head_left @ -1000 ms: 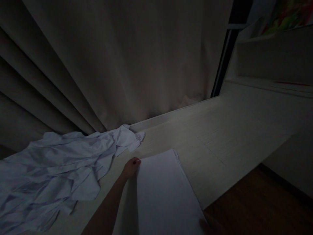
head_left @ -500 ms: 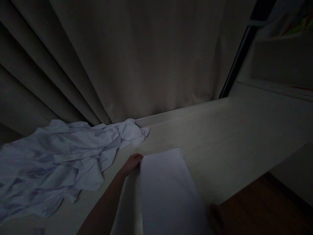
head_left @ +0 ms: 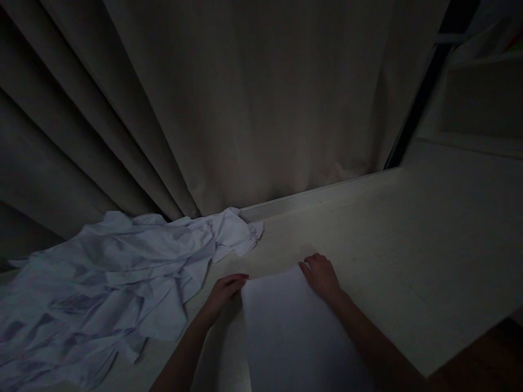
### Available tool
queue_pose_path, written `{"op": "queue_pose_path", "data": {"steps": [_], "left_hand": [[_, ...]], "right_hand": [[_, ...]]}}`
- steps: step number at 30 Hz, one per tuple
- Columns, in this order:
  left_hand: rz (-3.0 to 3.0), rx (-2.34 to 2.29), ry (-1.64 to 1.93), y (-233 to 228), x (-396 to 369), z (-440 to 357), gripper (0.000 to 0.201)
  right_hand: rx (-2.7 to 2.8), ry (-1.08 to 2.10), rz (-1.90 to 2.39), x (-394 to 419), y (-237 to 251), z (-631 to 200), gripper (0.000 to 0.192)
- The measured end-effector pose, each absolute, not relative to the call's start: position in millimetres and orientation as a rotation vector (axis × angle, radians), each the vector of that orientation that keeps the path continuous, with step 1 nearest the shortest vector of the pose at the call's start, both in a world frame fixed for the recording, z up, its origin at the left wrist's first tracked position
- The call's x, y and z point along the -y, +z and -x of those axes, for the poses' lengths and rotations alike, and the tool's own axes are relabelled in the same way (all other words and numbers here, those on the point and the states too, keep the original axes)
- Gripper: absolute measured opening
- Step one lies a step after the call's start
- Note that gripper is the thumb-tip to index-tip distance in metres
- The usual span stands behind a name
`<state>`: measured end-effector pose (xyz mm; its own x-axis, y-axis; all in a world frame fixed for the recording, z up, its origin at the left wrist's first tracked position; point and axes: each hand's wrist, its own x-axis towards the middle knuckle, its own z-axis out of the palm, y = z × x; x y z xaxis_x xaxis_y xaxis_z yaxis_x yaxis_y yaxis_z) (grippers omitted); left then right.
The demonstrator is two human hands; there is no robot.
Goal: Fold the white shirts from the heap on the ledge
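Observation:
A folded white cloth lies lengthwise in front of me on a pale surface, its near end cut off by the bottom of the view. At its far left corner, my left hand pinches the edge between thumb and fingers. My right hand is at the far right corner, fingers bent and closed on the edge there. Off to the left spreads a crumpled heap of white cloth, apart from the folded piece.
A beige curtain hangs along the back, behind a low raised edge of the pale surface. White shelving stands at the right. A dark wooden floor shows at the lower right. The light is dim.
My right hand has come up from the lower right to the cloth's far right corner. My left hand still holds the left corner. The view has shifted a little.

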<state>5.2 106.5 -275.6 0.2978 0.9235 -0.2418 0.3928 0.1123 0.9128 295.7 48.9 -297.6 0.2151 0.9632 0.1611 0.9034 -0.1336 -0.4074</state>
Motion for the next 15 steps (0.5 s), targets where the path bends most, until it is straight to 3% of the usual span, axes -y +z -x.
{"op": "queue_pose_path", "data": {"steps": [15], "left_hand": [[-1.818, -1.311, 0.434, -309, -128, -12, 0.032]], "right_hand": [[1.769, 0.262, 2.362, -57, -303, -312, 0.042]]}}
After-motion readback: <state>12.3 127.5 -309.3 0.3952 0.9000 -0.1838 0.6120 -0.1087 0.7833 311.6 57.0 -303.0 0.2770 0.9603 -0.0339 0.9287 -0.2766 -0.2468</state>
